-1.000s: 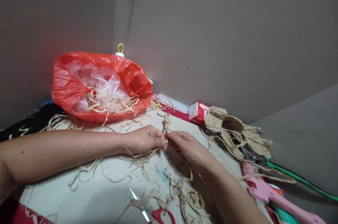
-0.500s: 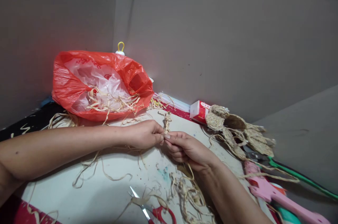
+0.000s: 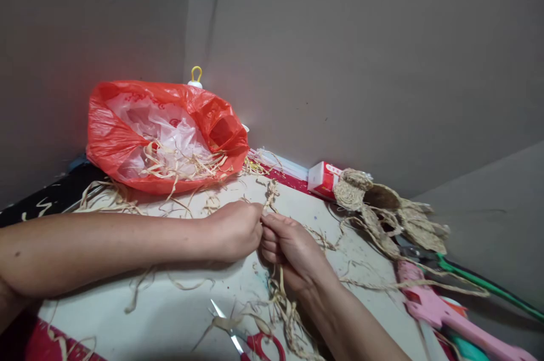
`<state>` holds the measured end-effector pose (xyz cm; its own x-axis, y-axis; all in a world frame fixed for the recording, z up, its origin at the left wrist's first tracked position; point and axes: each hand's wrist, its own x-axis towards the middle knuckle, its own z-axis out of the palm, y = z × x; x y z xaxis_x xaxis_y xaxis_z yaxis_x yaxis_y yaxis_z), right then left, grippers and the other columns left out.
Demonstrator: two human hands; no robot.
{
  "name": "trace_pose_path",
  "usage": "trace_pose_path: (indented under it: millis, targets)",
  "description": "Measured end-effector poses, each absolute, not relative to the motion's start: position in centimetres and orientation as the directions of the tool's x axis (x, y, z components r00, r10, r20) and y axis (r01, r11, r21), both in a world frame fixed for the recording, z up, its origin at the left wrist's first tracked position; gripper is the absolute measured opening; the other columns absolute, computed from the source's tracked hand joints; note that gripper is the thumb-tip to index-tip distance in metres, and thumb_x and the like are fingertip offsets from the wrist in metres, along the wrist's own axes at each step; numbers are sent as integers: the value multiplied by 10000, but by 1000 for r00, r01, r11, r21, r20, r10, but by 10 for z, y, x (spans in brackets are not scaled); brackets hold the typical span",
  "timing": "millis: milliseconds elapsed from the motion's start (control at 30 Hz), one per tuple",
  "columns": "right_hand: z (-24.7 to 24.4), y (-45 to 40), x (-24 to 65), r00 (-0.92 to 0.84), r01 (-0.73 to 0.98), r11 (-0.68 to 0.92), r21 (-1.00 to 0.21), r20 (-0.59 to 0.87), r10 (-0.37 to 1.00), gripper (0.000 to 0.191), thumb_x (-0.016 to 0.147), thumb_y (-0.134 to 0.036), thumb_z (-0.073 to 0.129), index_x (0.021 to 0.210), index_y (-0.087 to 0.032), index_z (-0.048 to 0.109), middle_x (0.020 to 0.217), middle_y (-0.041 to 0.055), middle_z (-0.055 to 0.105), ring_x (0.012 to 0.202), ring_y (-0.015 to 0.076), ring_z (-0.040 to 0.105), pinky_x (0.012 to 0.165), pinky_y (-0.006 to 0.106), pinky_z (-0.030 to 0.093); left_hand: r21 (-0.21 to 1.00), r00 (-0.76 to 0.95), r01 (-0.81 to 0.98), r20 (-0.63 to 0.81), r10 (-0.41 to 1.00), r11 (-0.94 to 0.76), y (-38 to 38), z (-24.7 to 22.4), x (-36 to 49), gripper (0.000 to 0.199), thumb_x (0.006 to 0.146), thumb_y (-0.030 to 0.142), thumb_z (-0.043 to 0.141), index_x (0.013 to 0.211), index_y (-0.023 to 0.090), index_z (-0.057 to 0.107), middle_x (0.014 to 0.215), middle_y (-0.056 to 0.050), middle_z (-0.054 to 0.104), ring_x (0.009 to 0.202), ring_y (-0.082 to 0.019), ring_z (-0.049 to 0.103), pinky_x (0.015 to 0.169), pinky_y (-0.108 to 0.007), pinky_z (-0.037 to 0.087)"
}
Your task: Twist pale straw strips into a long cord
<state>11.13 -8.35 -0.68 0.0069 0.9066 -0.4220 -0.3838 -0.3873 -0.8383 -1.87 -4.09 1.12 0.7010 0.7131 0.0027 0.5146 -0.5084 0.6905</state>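
Note:
My left hand (image 3: 240,229) and my right hand (image 3: 291,247) meet above the middle of the table, both with fingers closed. Between their fingertips they pinch a pale straw braid; its short knotted end (image 3: 271,194) sticks up behind them. From under my right hand the longer braided strands (image 3: 289,315) trail down onto the white table. Red-handled scissors (image 3: 266,344) lie at the front with their blades apart, straw bits across them. The exact grip point is hidden by my fingers.
A red plastic bag (image 3: 110,145) with straw strips stands at the back left. At the right are woven straw pieces (image 3: 351,194), a red-and-white box (image 3: 322,178), a pink glue gun (image 3: 429,304) and a green-handled tool (image 3: 488,284). Grey walls (image 3: 340,66) rise behind.
My left hand has rolled over, turning its back upward, and its thumb is now hidden. My right hand has shifted slightly left and down. The trailing braid has moved a little left.

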Motion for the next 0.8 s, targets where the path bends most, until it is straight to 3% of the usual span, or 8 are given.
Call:
trace_pose_path:
  millis: [200,333,467,600,667,800]
  targets:
    - [-7,-89,103,67,-419,-345,-840,-407,911,498,549,-396,801,543,-192,347,388,-130,296,338,-2,166,325,126,120,614,703,540,47,710,-575,-48,5,-20,392,862,246,313,1139,64,522,810,-147,667,694,-237,612,593,-306,409]
    - [-9,-90,100,94,-395,-310,-865,-374,923,471,566,-385,790,552,-191,362,398,-129,300,344,5,188,329,128,146,628,697,540,39,716,-560,-47,1,-20,443,851,222,332,1239,55,467,860,-162,675,759,-254,631,644,-324,443]
    - [-6,-87,103,99,-370,-264,-891,-320,942,443,586,-389,781,572,-188,386,404,-134,289,342,5,176,332,133,148,769,691,432,54,721,-471,-43,5,-21,291,805,194,408,1052,134,548,853,-103,670,773,-203,621,684,-293,462]
    - [1,-84,109,25,-380,-259,-888,-290,957,396,632,-386,770,631,-181,432,420,-143,252,367,7,124,341,129,120,942,741,319,-178,647,-106,-32,13,-25,217,824,344,456,965,180,467,612,12,598,448,-122,521,439,-229,399]
    - [3,-83,113,-16,-382,-278,-881,-294,956,361,657,-370,758,648,-179,451,431,-143,234,381,10,101,344,129,101,958,762,286,-238,602,18,-25,14,-29,251,851,437,415,869,188,441,551,36,568,350,-96,443,378,-217,360]
    - [1,-80,120,-106,-409,-341,-846,-327,939,296,661,-304,754,661,-169,490,455,-137,222,399,16,81,342,134,80,961,718,277,-220,660,19,-13,13,-46,306,886,427,364,700,188,407,482,50,525,316,-62,388,359,-185,317]
